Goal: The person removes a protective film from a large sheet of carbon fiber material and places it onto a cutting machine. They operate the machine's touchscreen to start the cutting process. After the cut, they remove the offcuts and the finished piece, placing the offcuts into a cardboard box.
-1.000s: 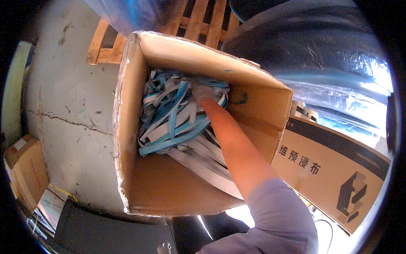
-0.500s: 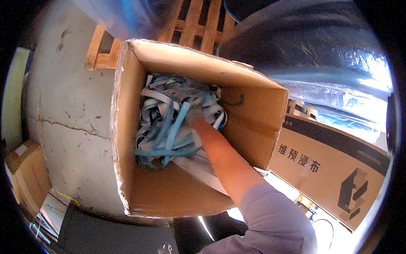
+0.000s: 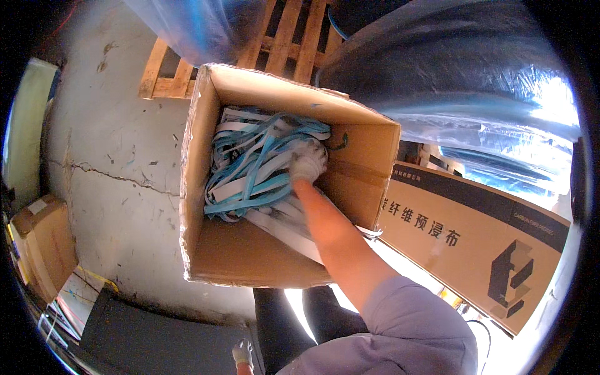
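Observation:
My right hand [image 3: 308, 161], in a pale work glove, reaches down into an open cardboard box [image 3: 206, 267]. It rests against the right side of a tangled heap of white and light-blue flat strips [image 3: 253, 164]. Its fingers look curled, with the glove's back toward me; whatever lies in them is hidden. Wide white strips run beneath my right forearm toward the near wall of the box. My left hand [image 3: 242, 353], also gloved, hangs low at the bottom edge, outside the box and away from the strips. It is too small to make out how its fingers are set.
A wooden pallet [image 3: 284, 50] lies beyond the box. Dark plastic-wrapped bulk [image 3: 437, 81] stands at the far right. A long printed carton [image 3: 431, 212] is on the right, a smaller cardboard box [image 3: 47, 247] at left, and a dark grey panel [image 3: 150, 337] at lower left. Cracked concrete floor shows between.
My right hand has shifted slightly right in the box and shows more clearly. The heap of strips has changed shape. The view has shifted, and more of my left hand shows.

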`<state>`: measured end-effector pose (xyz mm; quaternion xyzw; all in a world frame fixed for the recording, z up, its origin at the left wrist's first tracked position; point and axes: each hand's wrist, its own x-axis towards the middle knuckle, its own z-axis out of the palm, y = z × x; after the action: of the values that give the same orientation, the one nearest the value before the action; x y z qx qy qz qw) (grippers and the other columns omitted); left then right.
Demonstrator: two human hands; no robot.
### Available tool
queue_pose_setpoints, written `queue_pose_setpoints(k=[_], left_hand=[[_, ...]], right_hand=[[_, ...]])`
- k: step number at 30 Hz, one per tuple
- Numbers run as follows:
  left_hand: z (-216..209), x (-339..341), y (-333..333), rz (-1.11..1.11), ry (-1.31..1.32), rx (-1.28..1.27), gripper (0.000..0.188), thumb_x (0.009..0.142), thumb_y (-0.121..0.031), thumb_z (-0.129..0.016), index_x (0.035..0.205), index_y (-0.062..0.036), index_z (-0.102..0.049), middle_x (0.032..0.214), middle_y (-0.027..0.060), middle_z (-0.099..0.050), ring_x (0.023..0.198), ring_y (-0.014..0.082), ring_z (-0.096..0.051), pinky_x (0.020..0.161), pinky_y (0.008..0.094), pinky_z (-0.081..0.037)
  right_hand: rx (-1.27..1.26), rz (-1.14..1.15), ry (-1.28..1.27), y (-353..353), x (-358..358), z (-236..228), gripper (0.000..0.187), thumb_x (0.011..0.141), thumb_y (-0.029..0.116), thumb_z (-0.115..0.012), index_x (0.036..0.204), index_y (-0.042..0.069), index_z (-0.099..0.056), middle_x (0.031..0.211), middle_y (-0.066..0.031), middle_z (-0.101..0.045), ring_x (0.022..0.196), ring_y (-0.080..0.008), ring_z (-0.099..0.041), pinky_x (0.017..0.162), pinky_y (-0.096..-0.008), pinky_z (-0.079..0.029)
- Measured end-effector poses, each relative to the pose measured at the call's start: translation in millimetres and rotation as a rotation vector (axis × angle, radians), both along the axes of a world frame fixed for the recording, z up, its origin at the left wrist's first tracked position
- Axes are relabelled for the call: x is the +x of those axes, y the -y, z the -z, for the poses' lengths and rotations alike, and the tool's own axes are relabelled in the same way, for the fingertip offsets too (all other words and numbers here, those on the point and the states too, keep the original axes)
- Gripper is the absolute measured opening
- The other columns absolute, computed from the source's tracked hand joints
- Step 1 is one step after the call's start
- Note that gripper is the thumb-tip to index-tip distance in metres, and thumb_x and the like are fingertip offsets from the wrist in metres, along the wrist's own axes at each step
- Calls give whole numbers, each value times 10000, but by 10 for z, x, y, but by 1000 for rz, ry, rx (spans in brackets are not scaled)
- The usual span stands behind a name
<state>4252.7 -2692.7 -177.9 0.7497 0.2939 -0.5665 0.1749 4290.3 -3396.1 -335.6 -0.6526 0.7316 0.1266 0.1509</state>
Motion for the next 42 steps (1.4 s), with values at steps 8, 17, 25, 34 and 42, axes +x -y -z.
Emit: queue_pose_setpoints(k=[8, 17, 25, 34, 42], left_hand=[[-99, 41, 93, 26, 34, -24, 193, 896, -181, -672, 967, -4, -640, 829, 68, -631, 727, 154, -637, 593, 281, -527], [-88, -389, 237, -62, 152, -159, 314, 940, -207, -616, 1131, 42, -605, 934, 97, -657, 771, 157, -603, 658, 303, -494], [-866, -986, 499, -143, 305, -66, 333, 908, -300, -642, 1023, 6, -575, 850, 105, -649, 747, 194, -641, 662, 345, -515], [-1636, -2666, -868, 478, 608, 176, 421, 883, -339, -597, 939, 71, -676, 893, 281, -673, 795, 449, -650, 708, 493, -495], [-2160, -3558, -1612, 250, 819, 46, 437, 927, -308, -593, 752, 92, -613, 644, 203, -626, 537, 246, -576, 514, 455, -388]], right_hand=[[464, -314, 159, -11, -264, 636, 826, 884, 470, -614, 1535, 158, -213, 1551, -239, -216, 1395, -448, -294, 1115, -517, -327], [548, -385, 237, -731, 93, -701, 505, 913, 385, -567, 1282, 40, -569, 1307, -241, -558, 1149, -385, -577, 991, -427, -457], [222, -931, 895, -2837, -649, -2753, 243, 849, 259, -668, 935, 45, -590, 922, -151, -606, 905, -355, -601, 820, -447, -480], [268, -919, 865, -3758, -2833, -3424, 91, 766, 70, -577, 852, 39, -580, 734, -174, -638, 745, -405, -631, 682, -527, -484], [330, -1273, 524, -3799, -4082, -3168, 148, 793, 144, -578, 878, 44, -647, 831, -204, -657, 825, -413, -635, 748, -500, -496]])
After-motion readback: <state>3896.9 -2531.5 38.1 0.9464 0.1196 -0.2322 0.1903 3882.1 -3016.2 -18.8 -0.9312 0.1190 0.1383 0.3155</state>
